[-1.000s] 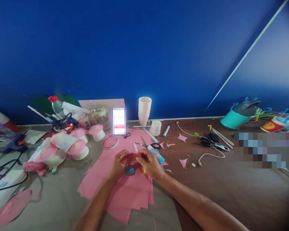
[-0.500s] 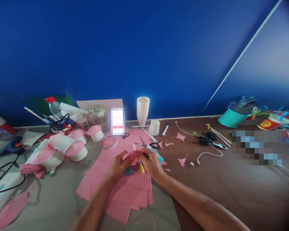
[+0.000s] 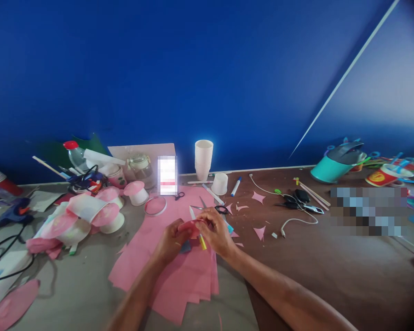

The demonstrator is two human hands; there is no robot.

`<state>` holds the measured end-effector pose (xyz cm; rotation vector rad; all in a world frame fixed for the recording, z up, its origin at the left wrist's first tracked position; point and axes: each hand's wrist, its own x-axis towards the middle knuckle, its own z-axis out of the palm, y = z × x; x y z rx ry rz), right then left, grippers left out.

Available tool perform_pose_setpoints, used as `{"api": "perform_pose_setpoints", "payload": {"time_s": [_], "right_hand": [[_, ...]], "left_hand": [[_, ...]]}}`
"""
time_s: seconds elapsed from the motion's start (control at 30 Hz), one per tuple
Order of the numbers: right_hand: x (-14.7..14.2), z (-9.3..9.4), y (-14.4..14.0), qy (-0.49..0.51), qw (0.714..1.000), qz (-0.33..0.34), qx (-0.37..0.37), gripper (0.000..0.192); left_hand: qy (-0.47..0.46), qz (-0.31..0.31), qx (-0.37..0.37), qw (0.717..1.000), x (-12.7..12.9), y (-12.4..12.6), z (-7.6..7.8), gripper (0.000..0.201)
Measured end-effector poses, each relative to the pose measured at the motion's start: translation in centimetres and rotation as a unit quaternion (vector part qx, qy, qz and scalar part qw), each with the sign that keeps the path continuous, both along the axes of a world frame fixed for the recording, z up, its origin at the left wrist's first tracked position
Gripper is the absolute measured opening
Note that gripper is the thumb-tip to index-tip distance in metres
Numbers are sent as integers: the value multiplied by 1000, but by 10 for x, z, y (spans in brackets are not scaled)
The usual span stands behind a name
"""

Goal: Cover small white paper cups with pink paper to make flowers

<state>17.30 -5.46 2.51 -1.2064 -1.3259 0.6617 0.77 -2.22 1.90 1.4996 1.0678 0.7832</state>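
Both of my hands hold one small pink paper piece (image 3: 192,228) above the table. My left hand (image 3: 171,240) pinches its left side, and my right hand (image 3: 216,232) grips the right side with bent fingers. Beneath them lie large pink paper sheets (image 3: 179,289). A yellow-and-white marker (image 3: 202,242) rests on the sheets under the held piece. Just behind my right hand are open scissors (image 3: 221,209), partly hidden. A dark blue-grey piece (image 3: 185,247) shows below my left fingers.
Paper cups with pink discs (image 3: 89,216) are heaped at left. A white cup stack (image 3: 203,158) stands by the blue wall, near a bright phone screen (image 3: 167,174). Pink scraps (image 3: 258,197), a white cable (image 3: 290,223) and a teal bucket (image 3: 331,168) are at right.
My fingers have shifted slightly on the pink paper piece, whose tilt has changed, and the right hand covers more of it. The view has moved a little; other things look unchanged.
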Motion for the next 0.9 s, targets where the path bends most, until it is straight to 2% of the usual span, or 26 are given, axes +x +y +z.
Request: {"api": "perform_pose_setpoints", "payload": {"time_s": [0.1, 0.2, 0.3, 0.4, 0.5, 0.67, 0.9], "right_hand": [[1, -4, 4, 5, 1000, -11, -2, 29], [2, -8, 6, 13, 999, -40, -17, 33], [3, -6, 5, 15, 999, -45, -24, 26], [1, -1, 2, 14, 999, -19, -39, 8], [-2, 1, 1, 25, 997, -7, -72, 2], [-3, 2, 2, 55, 990, -28, -124, 14], [0, -2, 5, 129, 982, -36, -130, 17]], "left_hand": [[20, -23, 24, 999, 1, -2, 5, 37], [26, -45, 55, 997, 2, -3, 8, 39], [30, -32, 61, 997, 2, -2, 8, 37], [36, -15, 55, 998, 2, -2, 7, 33], [57, -12, 75, 995, 3, -2, 5, 31], [63, -37, 137, 988, 4, -3, 6, 30], [57, -3, 136, 989, 3, -3, 7, 31]]}}
